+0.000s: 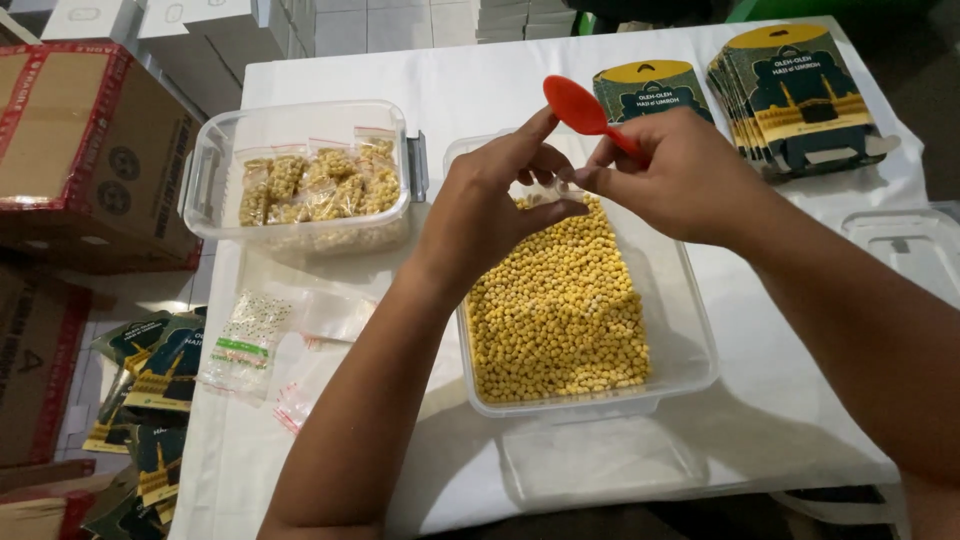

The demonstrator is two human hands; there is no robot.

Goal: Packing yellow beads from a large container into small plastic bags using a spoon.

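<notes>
So the biggest thing here is the worktop (800, 400), covered in a white cloth and taking up most of the view. Off its left edge sit a couple of brown cardboard boxes (90, 150) with red tape, stacked on the floor.

Dead centre on the worktop is a clear plastic tub (690, 330) about half full of small yellow round bits (560, 310), they look like chickpeas or some kind of roasted nut, can't tell which. Up and to the left of it is a second clear tub (215, 150) with clip handles, holding filled little zip bags (320, 185) of the same yellow stuff.

Top right of the worktop has two stacks of dark green and yellow printed cards (790, 95), fanned a bit. More of those cards lie on the floor at lower left (160, 360). Between the tubs, near the left edge, there's a loose pile of empty small zip bags (245, 345) with red seal strips.

Now the hands, both hovering over the far end of the centre tub. The left hand (490, 205) is pinching a tiny clear bag (545, 190) at its mouth, fingers bunched. The right hand (665, 175) pinches the other side of that bag while also gripping a red plastic spoon (580, 105), bowl sticking up and away.
</notes>
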